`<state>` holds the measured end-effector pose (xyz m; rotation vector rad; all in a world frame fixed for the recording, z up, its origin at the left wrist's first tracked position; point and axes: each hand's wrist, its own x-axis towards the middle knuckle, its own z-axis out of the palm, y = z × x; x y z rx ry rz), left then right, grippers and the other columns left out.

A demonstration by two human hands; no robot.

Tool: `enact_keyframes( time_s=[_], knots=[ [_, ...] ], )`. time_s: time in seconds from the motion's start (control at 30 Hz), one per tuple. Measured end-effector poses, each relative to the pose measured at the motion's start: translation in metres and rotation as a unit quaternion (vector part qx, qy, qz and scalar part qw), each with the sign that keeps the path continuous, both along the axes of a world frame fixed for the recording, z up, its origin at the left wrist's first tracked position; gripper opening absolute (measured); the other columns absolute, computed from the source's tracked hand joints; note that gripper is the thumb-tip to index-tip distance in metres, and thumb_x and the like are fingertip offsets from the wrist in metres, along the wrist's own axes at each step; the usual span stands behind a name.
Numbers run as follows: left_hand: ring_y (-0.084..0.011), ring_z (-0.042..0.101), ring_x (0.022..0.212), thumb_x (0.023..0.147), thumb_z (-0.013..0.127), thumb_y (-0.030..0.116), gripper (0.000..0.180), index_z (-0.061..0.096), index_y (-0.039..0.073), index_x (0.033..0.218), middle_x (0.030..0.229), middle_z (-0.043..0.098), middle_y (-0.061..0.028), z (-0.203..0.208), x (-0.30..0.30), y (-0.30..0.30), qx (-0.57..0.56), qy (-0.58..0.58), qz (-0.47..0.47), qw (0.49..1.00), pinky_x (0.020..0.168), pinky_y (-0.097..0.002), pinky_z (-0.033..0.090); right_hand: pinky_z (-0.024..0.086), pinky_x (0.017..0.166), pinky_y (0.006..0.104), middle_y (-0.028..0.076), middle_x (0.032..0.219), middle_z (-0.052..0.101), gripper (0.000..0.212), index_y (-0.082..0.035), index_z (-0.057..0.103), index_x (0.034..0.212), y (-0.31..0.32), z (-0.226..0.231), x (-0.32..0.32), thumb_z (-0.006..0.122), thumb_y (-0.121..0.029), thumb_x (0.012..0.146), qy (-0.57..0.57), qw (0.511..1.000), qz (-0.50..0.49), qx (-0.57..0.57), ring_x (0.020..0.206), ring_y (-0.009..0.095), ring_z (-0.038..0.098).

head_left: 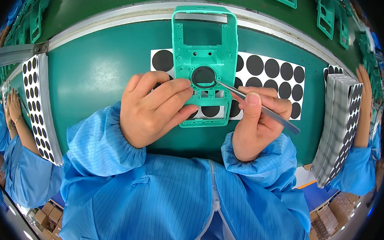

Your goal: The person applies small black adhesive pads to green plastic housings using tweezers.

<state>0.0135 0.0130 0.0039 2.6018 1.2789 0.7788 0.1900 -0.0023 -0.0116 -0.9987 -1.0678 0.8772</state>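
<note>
A teal plastic housing [224, 60] with a rectangular window at its far end lies in front of me, over a white sheet of black round stickers [272, 67]. My left hand [155, 104] grips the housing's left edge, fingertips beside its round recess. A black disc [203, 76] sits in that recess, a dark rim showing at its lower right. Between the thumb and fingers of my right hand [263, 111] is a pair of metal tweezers [273, 116]. Their tips meet the disc's right edge; whether they pinch it is too small to tell.
Stacks of sticker sheets stand at the left [41, 110] and right [339, 124] of the green table [90, 61]. Beyond a pale rail [132, 16], more teal housings [326, 16] lie on a green surface. Co-workers in blue sleeves [30, 171] sit at both sides.
</note>
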Motion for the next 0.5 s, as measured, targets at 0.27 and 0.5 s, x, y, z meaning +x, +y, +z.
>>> enact_keyframes(
  time_s=[0.27, 0.5],
  knots=[
    [-0.0199, 0.051, 0.076, 0.053, 0.073, 0.014, 0.033, 0.062, 0.006, 0.084, 0.093, 0.059, -0.0018, 0.0004, 0.0003, 0.0009, 0.002, -0.006, -0.007, 1.0, 0.062, -0.03, 0.039, 0.041, 0.052, 0.0142, 0.017, 0.086, 0.055, 0.019, 0.001, 0.036, 0.09, 0.0007, 0.001, -0.0018, 0.052, 0.004, 0.08, 0.004, 1.0, -0.009, -0.007, 0.062, 0.007, 0.053],
    [-0.0199, 0.051, 0.075, 0.053, 0.072, 0.014, 0.034, 0.062, 0.005, 0.084, 0.092, 0.06, -0.002, 0.0009, 0.001, 0.0003, -0.001, -0.006, -0.004, 1.0, 0.063, -0.03, 0.04, 0.04, 0.051, 0.0138, 0.017, 0.085, 0.055, 0.019, 0.001, 0.036, 0.09, -0.0006, 0.0014, -0.0017, 0.052, 0.005, 0.08, 0.003, 1.0, -0.009, -0.014, 0.06, 0.006, 0.05]
  ],
)
